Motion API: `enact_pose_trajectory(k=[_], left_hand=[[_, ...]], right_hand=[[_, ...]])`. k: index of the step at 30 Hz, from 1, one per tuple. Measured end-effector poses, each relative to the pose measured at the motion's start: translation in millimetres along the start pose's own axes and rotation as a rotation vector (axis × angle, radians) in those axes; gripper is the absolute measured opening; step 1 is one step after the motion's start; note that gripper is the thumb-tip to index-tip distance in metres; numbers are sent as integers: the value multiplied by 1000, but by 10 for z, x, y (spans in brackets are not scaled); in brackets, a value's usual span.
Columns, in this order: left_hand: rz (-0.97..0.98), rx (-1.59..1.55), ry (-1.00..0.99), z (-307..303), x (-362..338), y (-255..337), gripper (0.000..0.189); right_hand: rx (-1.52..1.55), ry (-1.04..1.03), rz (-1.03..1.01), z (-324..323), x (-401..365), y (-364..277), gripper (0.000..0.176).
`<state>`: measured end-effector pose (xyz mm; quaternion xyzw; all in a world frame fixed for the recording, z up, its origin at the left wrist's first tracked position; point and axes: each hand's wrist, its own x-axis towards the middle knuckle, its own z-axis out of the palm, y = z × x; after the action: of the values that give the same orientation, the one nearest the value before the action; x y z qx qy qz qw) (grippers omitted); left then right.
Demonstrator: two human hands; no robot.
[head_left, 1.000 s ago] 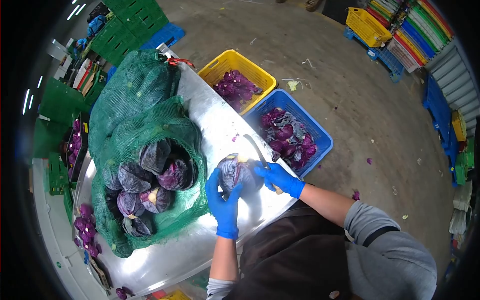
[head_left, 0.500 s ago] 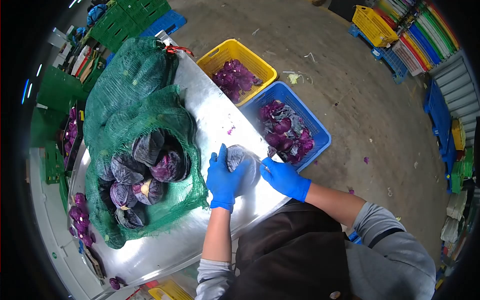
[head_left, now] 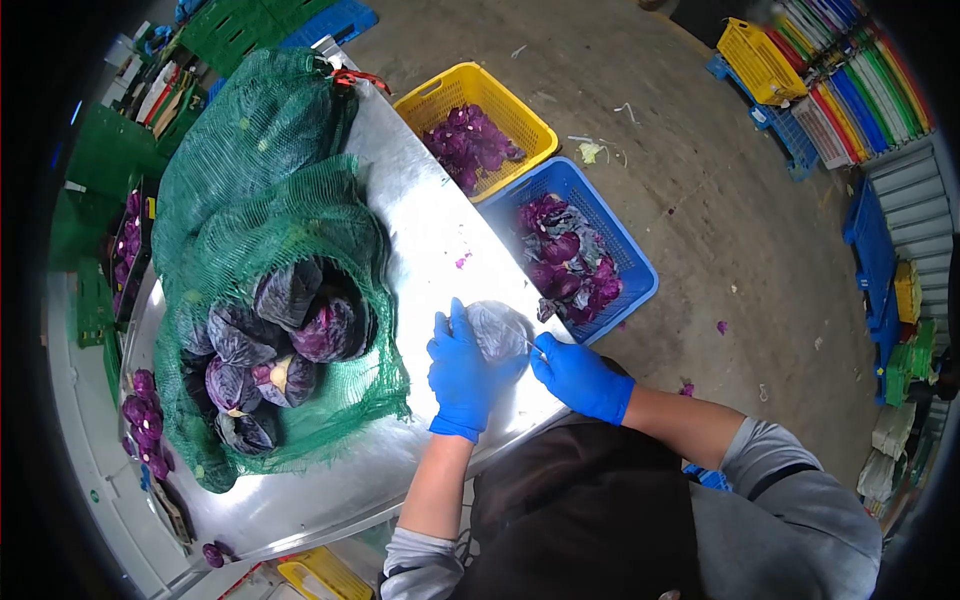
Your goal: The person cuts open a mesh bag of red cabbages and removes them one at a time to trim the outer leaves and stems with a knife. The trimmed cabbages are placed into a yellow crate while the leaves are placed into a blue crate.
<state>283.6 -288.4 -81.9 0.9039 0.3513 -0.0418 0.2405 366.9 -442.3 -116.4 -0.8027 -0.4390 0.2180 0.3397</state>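
Note:
A red cabbage [head_left: 497,330] with greyish, pale outer leaves sits on the steel table near its front right corner. Against its left side my left hand [head_left: 458,375], in a blue glove, holds it with the fingers stretched along the leaves. My right hand [head_left: 583,380], gloved in blue too, is closed round a small knife [head_left: 535,347]. Only a bit of its thin blade shows, at the cabbage's right side; the handle is hidden in the fist. An opened green net sack [head_left: 330,400] with several red cabbages [head_left: 240,385] lies to the left.
Beyond the table's [head_left: 440,240] right edge stand a blue crate [head_left: 640,285] and a yellow crate [head_left: 545,140], both holding purple leaves. Another full green net sack [head_left: 250,130] lies at the back. Several small purple pieces [head_left: 145,420] lie along the left edge.
My left hand has shifted slightly right and down, now further round the cabbage's left side. The right hand has moved a little right and down. The view has tilted slightly.

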Motion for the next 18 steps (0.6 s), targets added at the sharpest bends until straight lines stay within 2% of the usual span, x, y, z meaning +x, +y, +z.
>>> enact_pose_trajectory(k=[2,4,7,11,13,17,18], left_hand=[[3,-1,39,21,-14,0,111],[0,0,23,35,-20,-15,110],[-9,10,19,55,21,-34,109],[-44,58,-10,25,75,73,108],[-44,36,-25,11,126,101,107],[-20,-14,-2,-23,57,83,105],[-17,-6,-3,1,31,61,105]], right_hand=[[-46,-28,-6,2,35,25,9],[91,-95,61,20,96,52,16],[73,-24,-15,23,136,41,17],[94,-51,18,141,199,218,20],[13,-91,1,97,261,227,22],[53,-135,-13,173,258,355,24],[46,-193,53,216,279,379,26]])
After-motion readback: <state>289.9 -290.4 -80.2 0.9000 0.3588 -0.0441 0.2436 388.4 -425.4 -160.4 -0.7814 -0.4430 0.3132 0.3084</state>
